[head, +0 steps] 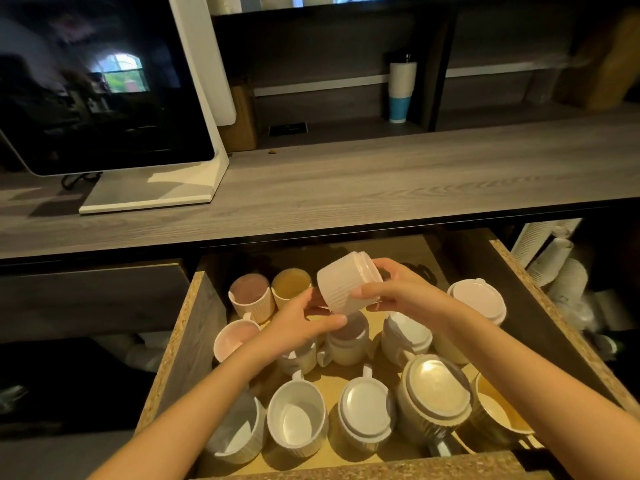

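A pale pink ribbed mug with a lid (346, 282) is held tilted above an open drawer (197, 327). My right hand (398, 289) grips it from the right, thumb on the ribbed side and fingers behind. My left hand (304, 317) touches its lower left edge with curled fingers, thumb stretched under the mug. Inside the drawer stand several ribbed mugs: a white open one (298, 419), a white lidded one (365, 410), a cream lidded one (433, 386), a pink one (233, 336) and a yellow one (291, 284).
A grey wooden counter (381, 181) runs above the drawer. A white-framed screen (104, 91) stands at its left. A white and blue tumbler (401, 91) sits on the back shelf. Stacks of paper cups (550, 258) lie to the drawer's right.
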